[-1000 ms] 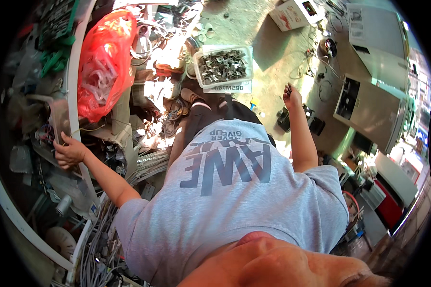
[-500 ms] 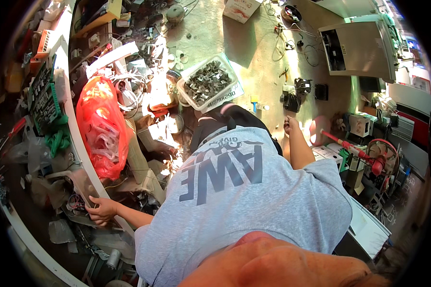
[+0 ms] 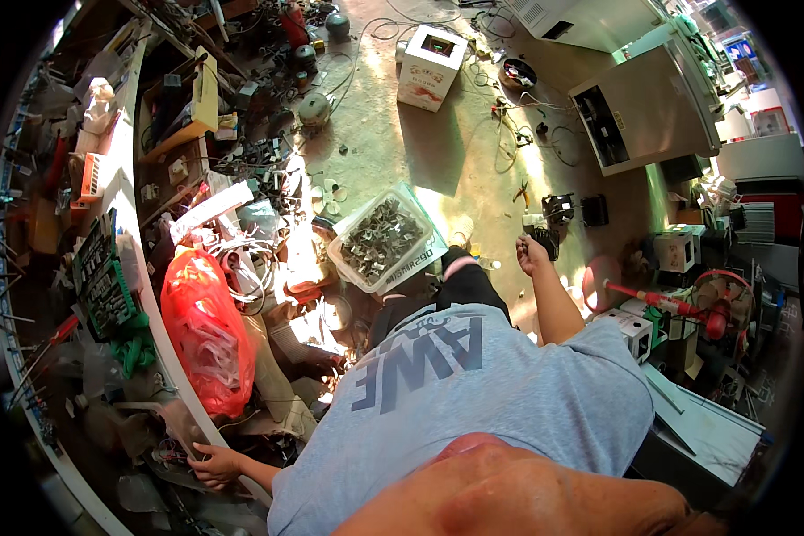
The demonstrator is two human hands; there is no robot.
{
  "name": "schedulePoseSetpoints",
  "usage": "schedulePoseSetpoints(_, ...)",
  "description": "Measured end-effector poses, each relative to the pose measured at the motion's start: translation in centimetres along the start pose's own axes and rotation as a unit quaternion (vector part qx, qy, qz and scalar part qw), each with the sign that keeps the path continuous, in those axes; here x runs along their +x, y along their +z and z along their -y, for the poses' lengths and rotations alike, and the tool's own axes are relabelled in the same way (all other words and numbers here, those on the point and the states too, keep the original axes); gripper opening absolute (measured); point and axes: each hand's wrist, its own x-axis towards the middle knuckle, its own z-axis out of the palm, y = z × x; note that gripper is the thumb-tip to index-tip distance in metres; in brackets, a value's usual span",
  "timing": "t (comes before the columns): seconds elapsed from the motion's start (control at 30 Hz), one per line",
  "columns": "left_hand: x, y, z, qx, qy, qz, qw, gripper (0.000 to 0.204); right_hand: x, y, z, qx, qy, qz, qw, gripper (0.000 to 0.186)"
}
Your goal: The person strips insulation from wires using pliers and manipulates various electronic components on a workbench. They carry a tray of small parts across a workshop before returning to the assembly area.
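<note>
My left hand [image 3: 216, 466] reaches over a long white board edge [image 3: 177, 380] at the lower left. Its wrist lies across the board, with thumb and fingers apart beyond it. Out to the right, my right hand [image 3: 532, 255] hangs above the floor with its fingers curled closed; anything inside them is hidden. Just beyond it is a dark slotted part [image 3: 545, 239] on the floor. In front of my legs stands a clear plastic tub [image 3: 341, 259], full of small grey metal pieces [image 3: 384, 239]. A red plastic bag [image 3: 207, 335] with pale contents lies beside the board.
A white printed box [image 3: 431, 76] stands on the floor ahead. Pliers [image 3: 522, 193] and loose cables lie to its right, near a large grey metal cabinet [image 3: 648, 107]. Cluttered scrap and cords line the left side. A red-stemmed fan [image 3: 713, 313] is at right.
The view has shifted, and the floor ahead shows farther out. My right hand has moved forward, close to the dark slotted part. My left hand stays over the board.
</note>
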Motion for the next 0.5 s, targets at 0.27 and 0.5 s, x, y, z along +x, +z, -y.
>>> schedulePoseSetpoints(0.27, -3.1, -7.2, -6.2, 0.076, -0.003, -0.059, 0.995, 0.06, 7.5, -5.0, 7.4, 0.019, 0.049, -0.024, 0.998, 0.028)
schedulePoseSetpoints(0.5, -23.1, -21.1, -24.0, 0.126, 0.003, 0.47, 0.874, 0.06, 16.0, -10.1, 21.5, -0.178, 0.065, -0.038, 0.981, 0.021)
